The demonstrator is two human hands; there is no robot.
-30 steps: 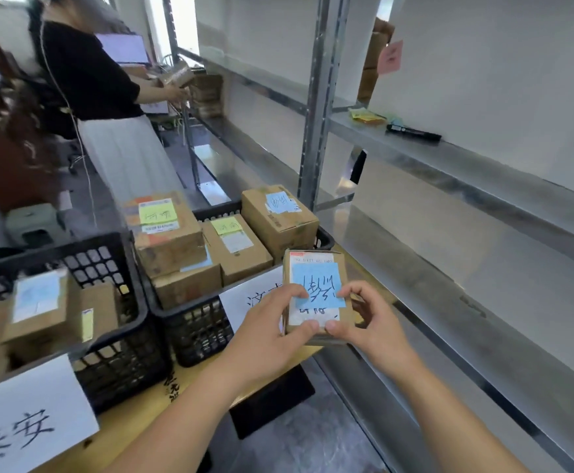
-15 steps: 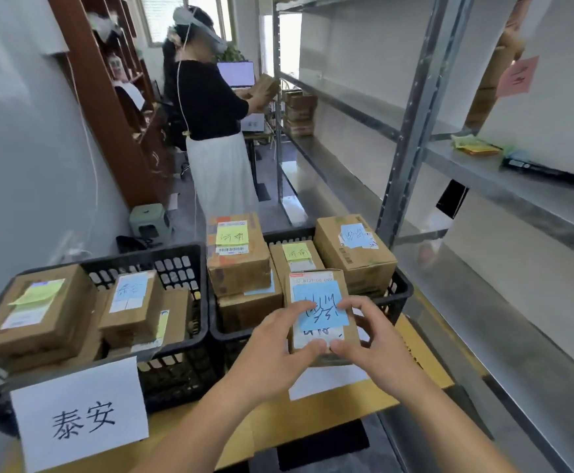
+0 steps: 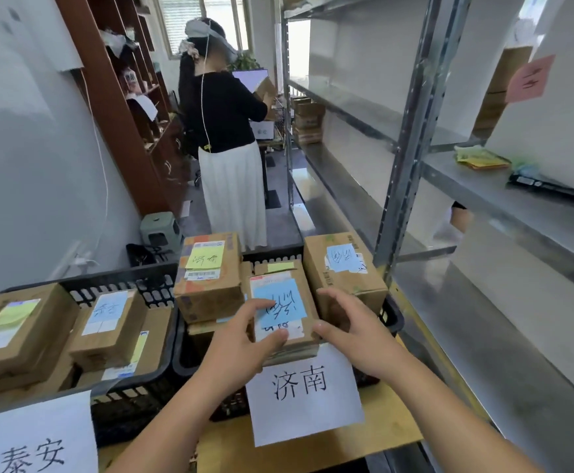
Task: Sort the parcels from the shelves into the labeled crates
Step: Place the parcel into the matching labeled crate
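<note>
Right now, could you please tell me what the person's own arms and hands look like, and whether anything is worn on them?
Both forearms are bare as far as the picture shows: no sleeve reaches into view. The left hand and the right hand wear no gloves, and no watch, ring or bracelet is visible. The fingernails look short and unpainted. No cables or markings show on either arm.

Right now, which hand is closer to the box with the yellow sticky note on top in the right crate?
Left. The left hand holds the blue-noted parcel just below the yellow-noted box; the right hand is on the parcel's far side.
</note>
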